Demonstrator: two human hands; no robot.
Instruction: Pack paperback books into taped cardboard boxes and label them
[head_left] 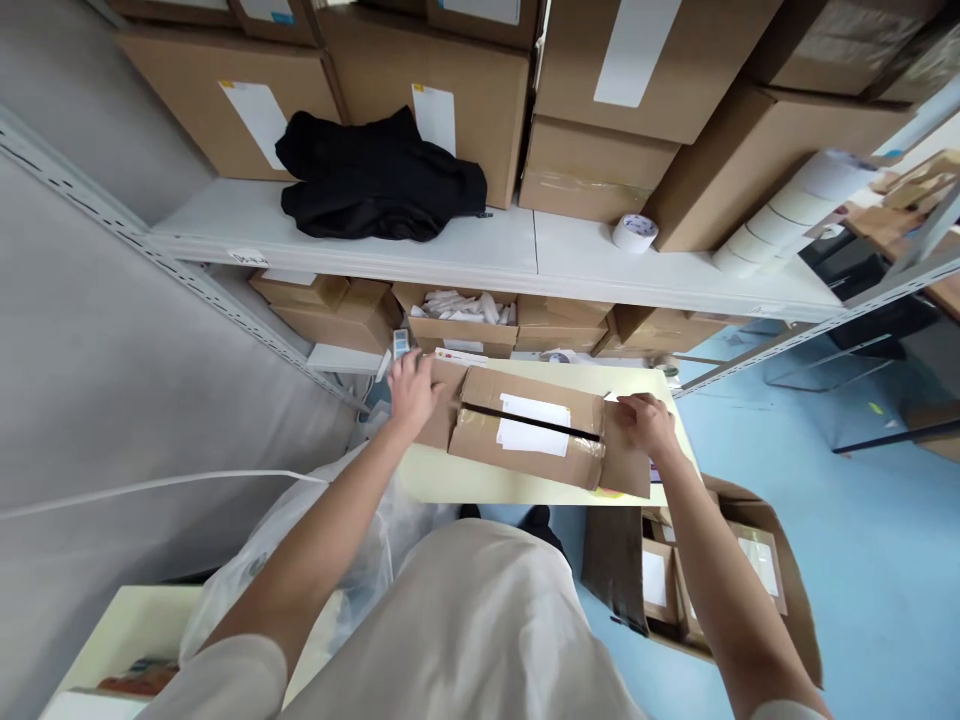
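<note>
In front of me a brown cardboard box (pixel 480 437) rests slightly askew on a pale yellow table (pixel 450 487). Its two top panels nearly meet, leaving a narrow dark gap across the middle. White paper labels (pixel 534 412) lie on both sides of that gap, and clear tape shines near the right end. The left end flap is folded outward, with my left hand (pixel 412 392) gripping its outer edge. At the opposite end, my right hand (pixel 649 424) has its fingers curled around the upper edge of the right flap. Both thumbs are partly hidden.
Metal shelving behind the table carries large cartons (pixel 435 130), a black garment (pixel 382 175), and tape rolls (pixel 635 233). Below sits an open box of white items (pixel 465 308). A large open carton (pixel 780 590) holding smaller boxes stands at right; plastic sheeting (pixel 262 550) hangs left.
</note>
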